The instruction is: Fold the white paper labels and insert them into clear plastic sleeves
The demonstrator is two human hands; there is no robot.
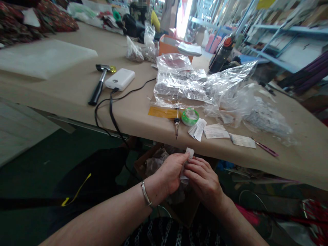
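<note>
Just below the table's front edge, my two hands meet on a small whitish strip, perhaps a label or a thin plastic packet (189, 152). My left hand (172, 172), with a bracelet at the wrist, pinches its upper end between thumb and fingers. The fingers of my right hand (203, 177) are curled against its other side. Under my hands stands a cardboard box (140, 164) with crumpled clear plastic. Close by on the table lie white printed slips (216, 131), a green-rimmed round tub (190, 117), a thin pen-like tool with a metal tip (176, 127) and pink-handled tweezers (268, 149).
Clear plastic bags (184, 85) cover the middle of the table (138, 112). To the left are a hammer (98, 87) and a white power bank (120, 79) with a black cable hanging over the edge. A dark bottle (221, 56) and an orange box (166, 46) stand behind.
</note>
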